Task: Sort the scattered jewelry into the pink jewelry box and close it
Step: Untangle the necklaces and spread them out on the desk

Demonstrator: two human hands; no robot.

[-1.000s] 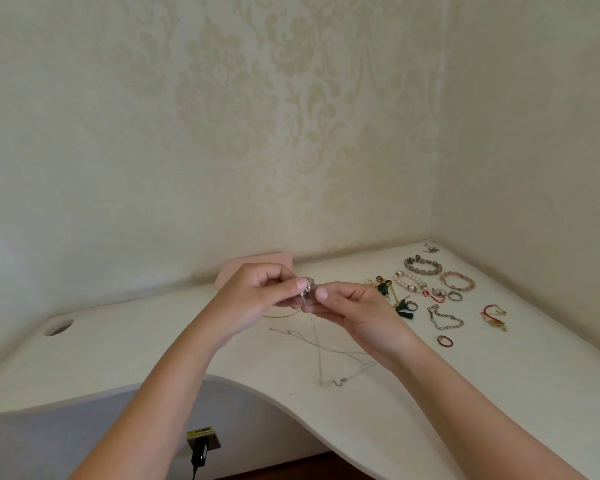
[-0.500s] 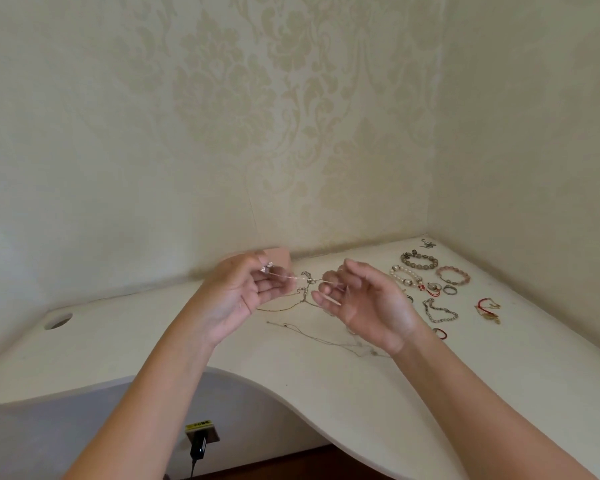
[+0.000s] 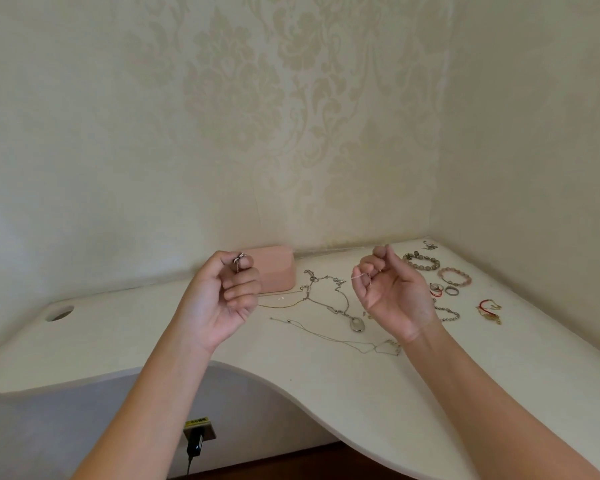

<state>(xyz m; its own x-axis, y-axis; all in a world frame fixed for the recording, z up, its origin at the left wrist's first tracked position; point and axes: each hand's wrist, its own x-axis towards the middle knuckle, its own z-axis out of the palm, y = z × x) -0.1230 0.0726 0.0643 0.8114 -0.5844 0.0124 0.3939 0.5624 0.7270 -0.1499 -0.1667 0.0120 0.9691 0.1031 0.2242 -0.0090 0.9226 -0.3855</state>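
While pink box (image 3: 278, 274) sits closed, left hand (image 3: 222, 299) pinching charm (image 3: 239, 260), right hand (image 3: 392, 299) pinching chain (image 3: 358, 277)

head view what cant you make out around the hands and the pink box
Head view:
- pink jewelry box: left end hidden behind left hand.
- silver charm pinched there: too small to identify.
- thin chain in right hand: too fine to trace.
- silver bracelet: partly behind right hand.

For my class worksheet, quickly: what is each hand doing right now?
Left hand: closed, pinching a silver pendant.
Right hand: closed, pinching the end of a thin chain.
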